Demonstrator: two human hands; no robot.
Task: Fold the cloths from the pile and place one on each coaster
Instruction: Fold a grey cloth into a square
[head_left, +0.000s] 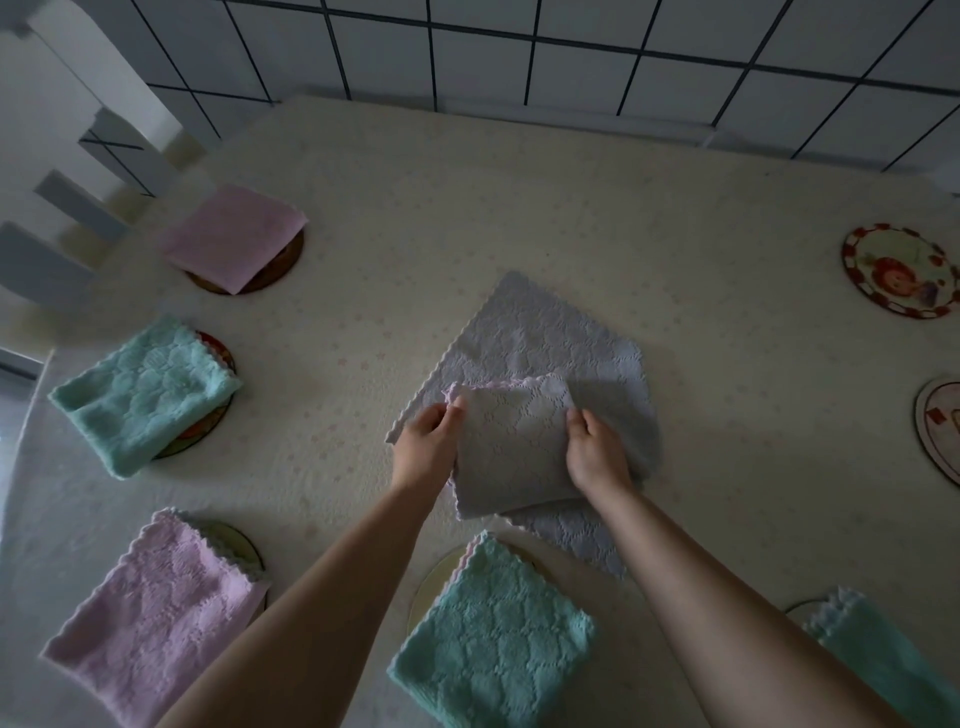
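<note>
The folded grey cloth (511, 447) sits between both hands, above the unfolded cloth (524, 332). The left hand (426, 441) pinches its left edge. The right hand (595, 452) grips its right edge.

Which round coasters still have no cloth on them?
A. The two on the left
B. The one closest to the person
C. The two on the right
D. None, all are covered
C: the two picture coasters at the right edge lie bare, while every other coaster in view carries a folded cloth.
</note>
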